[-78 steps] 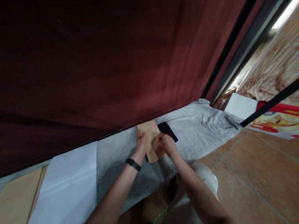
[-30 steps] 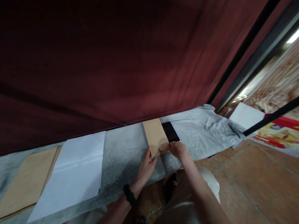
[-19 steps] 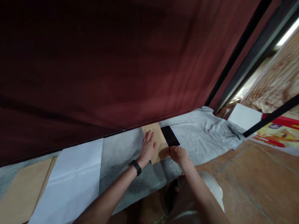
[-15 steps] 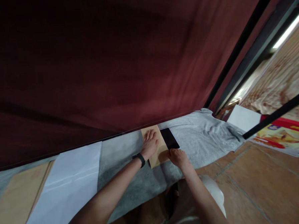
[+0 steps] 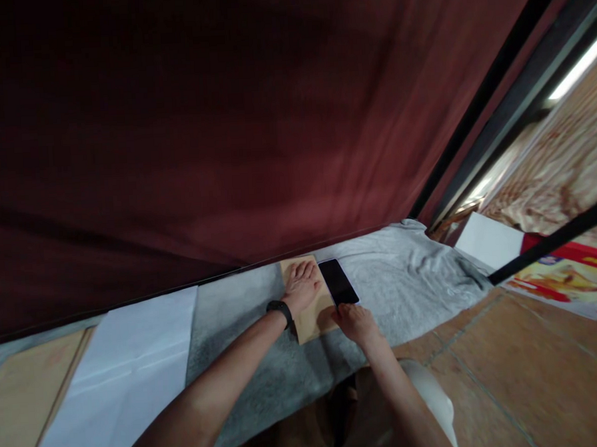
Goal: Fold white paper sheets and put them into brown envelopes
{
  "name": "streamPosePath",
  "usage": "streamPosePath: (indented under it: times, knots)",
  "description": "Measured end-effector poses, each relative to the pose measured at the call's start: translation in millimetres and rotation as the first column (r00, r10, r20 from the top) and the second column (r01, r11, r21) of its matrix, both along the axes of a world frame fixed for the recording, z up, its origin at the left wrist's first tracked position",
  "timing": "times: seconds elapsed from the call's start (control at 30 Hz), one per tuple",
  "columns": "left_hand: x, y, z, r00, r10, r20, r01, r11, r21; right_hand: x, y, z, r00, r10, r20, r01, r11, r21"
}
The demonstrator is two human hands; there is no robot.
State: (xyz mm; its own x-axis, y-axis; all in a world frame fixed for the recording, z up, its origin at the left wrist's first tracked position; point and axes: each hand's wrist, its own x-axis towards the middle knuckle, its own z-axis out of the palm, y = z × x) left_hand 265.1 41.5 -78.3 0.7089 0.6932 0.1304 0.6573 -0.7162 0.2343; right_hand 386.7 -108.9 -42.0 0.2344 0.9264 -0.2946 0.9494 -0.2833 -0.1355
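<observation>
A folded brown paper piece [image 5: 311, 319] lies on a grey cloth [image 5: 401, 278] spread over the floor. My left hand [image 5: 302, 287], with a black band on the wrist, lies flat and open on top of the brown paper, fingers stretched toward the red curtain. My right hand [image 5: 352, 322] rests at the paper's near right corner with its fingers bent against the edge. A black phone [image 5: 337, 282] lies screen up right beside the paper, just beyond my right hand.
A dark red curtain [image 5: 223, 121] hangs low over the far side. A white sheet [image 5: 126, 366] and a larger brown sheet [image 5: 22, 391] lie at the left. A white box [image 5: 489, 240] and a printed banner [image 5: 566, 276] sit at the right on terracotta tiles [image 5: 526, 371].
My left hand moved from the paper's near edge up onto its top and now lies flat there. My right hand stayed at the near right corner. The view shifted slightly.
</observation>
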Motion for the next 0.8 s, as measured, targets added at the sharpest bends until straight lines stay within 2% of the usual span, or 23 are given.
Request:
streamPosePath:
  times: [0.2, 0.33, 0.43, 0.5, 0.6, 0.73, 0.8]
  knots:
    - [-4.3, 0.3, 2.4, 0.999, -0.011, -0.038, 0.01, 1.0, -0.007, 1.9, -0.3, -2.1, 1.0, 0.009, 0.024, -0.009, 1.0, -0.011]
    - [-3.4, -0.6, 14.2, 0.995, -0.015, -0.095, 0.014, 1.0, -0.017, 3.3, -0.3, -2.1, 1.0, -0.004, 0.027, 0.005, 1.0, -0.007]
    - [-7.7, -13.6, 26.5, 0.998, -0.019, -0.064, 0.019, 1.0, -0.002, 6.6, -0.6, -1.3, 1.0, -0.02, -0.008, 0.02, 1.0, -0.01]
    - [-20.8, -32.5, 31.3, 0.999, -0.033, -0.006, 0.033, 0.999, 0.021, 11.5, -2.1, -1.7, 0.998, -0.025, -0.05, 0.025, 1.0, -0.002]
    - [-64.2, -73.1, 29.0, 0.998, -0.03, 0.057, 0.026, 0.998, 0.065, 25.5, -7.3, -4.4, 0.989, -0.013, -0.145, 0.019, 0.999, 0.039]
    - [-155.6, -132.6, 13.3, 0.999, -0.025, 0.022, 0.021, 0.989, 0.146, 52.6, -14.0, -10.1, 0.95, -0.016, -0.313, 0.054, 0.992, 0.114]
    - [-202.6, -157.2, 5.6, 0.999, 0.033, -0.002, -0.033, 0.981, 0.191, 61.4, -11.5, -12.9, 0.909, 0.007, -0.416, 0.074, 0.981, 0.179]
